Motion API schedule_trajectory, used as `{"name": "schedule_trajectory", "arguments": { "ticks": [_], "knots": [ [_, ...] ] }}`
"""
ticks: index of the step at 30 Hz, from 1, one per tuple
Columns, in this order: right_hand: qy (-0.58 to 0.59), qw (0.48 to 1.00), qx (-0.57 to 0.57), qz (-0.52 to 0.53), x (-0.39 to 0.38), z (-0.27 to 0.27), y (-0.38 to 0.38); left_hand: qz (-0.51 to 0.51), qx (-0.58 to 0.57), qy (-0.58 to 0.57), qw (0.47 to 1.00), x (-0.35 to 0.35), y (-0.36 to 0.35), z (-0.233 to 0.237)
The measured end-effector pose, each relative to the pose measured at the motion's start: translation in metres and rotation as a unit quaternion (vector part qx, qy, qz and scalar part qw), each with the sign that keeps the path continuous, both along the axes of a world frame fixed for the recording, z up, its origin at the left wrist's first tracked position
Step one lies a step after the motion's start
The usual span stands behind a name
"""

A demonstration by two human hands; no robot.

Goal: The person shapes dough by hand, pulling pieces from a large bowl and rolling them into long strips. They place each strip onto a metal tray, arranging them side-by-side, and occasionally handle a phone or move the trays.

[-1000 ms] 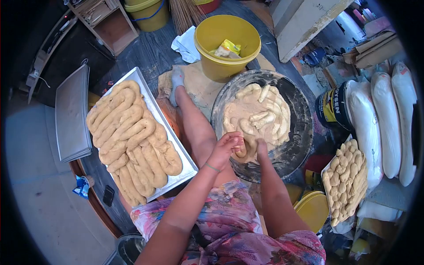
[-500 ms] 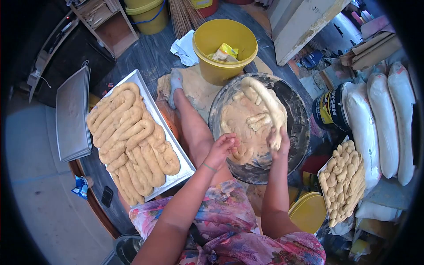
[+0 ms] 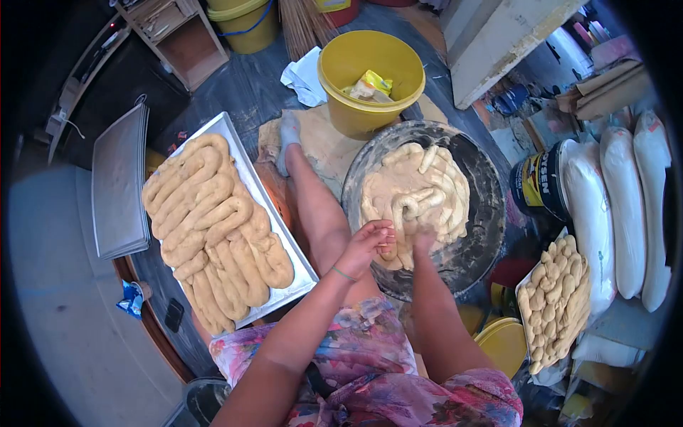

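Note:
A wide black basin point(image 3: 491, 235) stands between my legs with a mound of pale dough point(image 3: 441, 178) in it. Thick ropes of dough lie in folds there, and one loop point(image 3: 407, 208) curls near the front of the mound. My right hand point(image 3: 423, 240) is down at the dough just right of this loop; motion blurs its fingers. Over the basin's near left edge, my left hand point(image 3: 371, 245) is raised with fingers loosely curled, dough smears on them and nothing visible in it. To the left, a metal tray point(image 3: 302, 274) carries long folded dough ropes point(image 3: 213, 213).
Behind the basin stands a yellow bucket point(image 3: 370, 121) with a packet inside. On the right are a tray of small dough pieces point(image 3: 555, 302), a black paint bucket point(image 3: 535, 181) and long white filled bags point(image 3: 622, 213). Stacked flat trays point(image 3: 117, 185) lean at the left.
The long dough rope that my right hand held up has come down onto the mound. My right hand has moved lower and left. The left hand has hardly moved.

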State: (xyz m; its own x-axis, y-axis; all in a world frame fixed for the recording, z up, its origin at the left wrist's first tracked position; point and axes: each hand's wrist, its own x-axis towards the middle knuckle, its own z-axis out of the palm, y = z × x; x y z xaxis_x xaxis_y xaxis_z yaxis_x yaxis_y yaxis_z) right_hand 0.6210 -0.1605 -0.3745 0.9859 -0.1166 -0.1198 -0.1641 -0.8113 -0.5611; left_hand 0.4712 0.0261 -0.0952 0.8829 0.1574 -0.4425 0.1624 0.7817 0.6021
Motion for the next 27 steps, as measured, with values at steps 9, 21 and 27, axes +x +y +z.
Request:
{"name": "schedule_trajectory", "arguments": {
  "ticks": [9,21,27],
  "knots": [
    [0.013,0.929,-0.081,0.361,-0.095,0.037,0.078,-0.008,-0.009,0.02,1.0,0.01,-0.005,-0.012],
    [0.175,0.942,0.216,0.186,-0.044,0.062,0.033,0.005,-0.041,-0.015,0.999,0.0,0.0,0.0],
    [0.342,0.688,0.629,0.117,-0.008,0.21,0.052,0.001,-0.031,0.0,1.0,0.0,0.001,0.0]
  ]
}}
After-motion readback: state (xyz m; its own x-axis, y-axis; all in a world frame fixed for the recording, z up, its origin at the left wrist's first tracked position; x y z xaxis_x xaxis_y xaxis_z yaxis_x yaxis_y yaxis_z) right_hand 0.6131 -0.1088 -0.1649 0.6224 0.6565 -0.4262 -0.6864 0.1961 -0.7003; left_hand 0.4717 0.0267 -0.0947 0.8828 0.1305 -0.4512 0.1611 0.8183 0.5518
